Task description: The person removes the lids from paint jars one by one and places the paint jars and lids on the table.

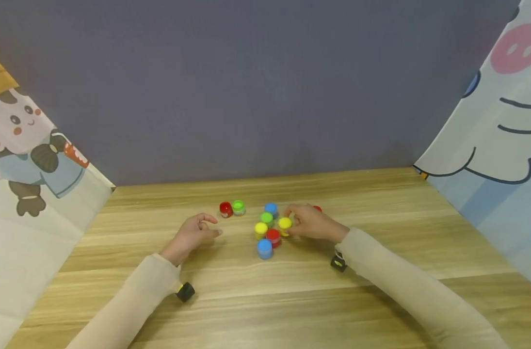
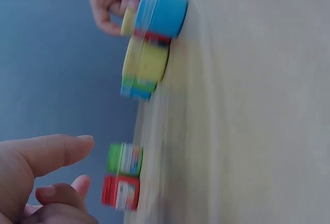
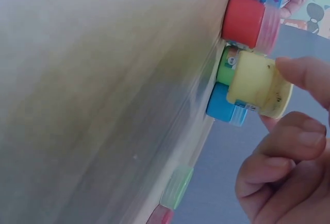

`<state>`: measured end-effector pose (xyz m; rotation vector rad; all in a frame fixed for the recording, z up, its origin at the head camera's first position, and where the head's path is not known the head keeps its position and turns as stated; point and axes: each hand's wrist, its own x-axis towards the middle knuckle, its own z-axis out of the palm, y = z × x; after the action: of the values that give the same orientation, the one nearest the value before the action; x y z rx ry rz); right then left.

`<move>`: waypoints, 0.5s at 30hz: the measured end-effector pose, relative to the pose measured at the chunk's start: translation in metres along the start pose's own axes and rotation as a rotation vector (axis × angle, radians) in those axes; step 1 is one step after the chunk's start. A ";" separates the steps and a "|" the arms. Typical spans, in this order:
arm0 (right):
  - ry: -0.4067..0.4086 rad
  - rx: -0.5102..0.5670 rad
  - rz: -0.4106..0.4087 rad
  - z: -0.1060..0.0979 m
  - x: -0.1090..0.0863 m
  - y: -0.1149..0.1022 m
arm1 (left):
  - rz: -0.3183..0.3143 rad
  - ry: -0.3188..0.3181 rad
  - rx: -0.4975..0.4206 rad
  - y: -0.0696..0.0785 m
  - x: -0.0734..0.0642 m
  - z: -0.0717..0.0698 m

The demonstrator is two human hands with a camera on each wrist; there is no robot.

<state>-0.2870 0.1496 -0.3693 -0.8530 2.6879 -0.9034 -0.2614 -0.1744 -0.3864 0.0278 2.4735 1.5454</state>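
Note:
My right hand (image 1: pixel 311 222) pinches a small yellow tub (image 3: pixel 255 82) between thumb and fingertips. In the right wrist view the tub is tilted and appears raised off the table. Close beside it stand a red tub (image 1: pixel 272 237), a second yellow tub (image 1: pixel 261 230), a green tub (image 1: pixel 266 219) and blue tubs (image 1: pixel 265 249) in a tight cluster. My left hand (image 1: pixel 194 233) holds nothing, its thumb and index finger spread apart above the table. Nearest to it are a red tub (image 2: pixel 120 192) and a green tub (image 2: pixel 125 158), side by side.
Behind my right hand a red piece (image 1: pixel 317 208) shows partly. The right wrist view has a translucent green piece (image 3: pixel 177 187) and a red piece (image 3: pixel 160 215) low in the frame. A grey panel (image 1: pixel 256 97) rises behind the wooden table (image 1: pixel 256 305), with printed cloths at both sides.

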 end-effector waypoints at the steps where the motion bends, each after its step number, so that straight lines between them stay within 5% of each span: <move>1: 0.001 -0.003 -0.004 0.000 -0.002 0.000 | 0.011 -0.013 -0.007 0.001 -0.003 0.003; 15: -0.028 -0.011 -0.117 0.004 -0.033 -0.021 | 0.113 -0.187 -0.056 0.021 -0.042 0.048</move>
<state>-0.2491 0.1532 -0.3601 -1.0273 2.6449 -0.8951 -0.2134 -0.1283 -0.3801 0.2942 2.3182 1.5768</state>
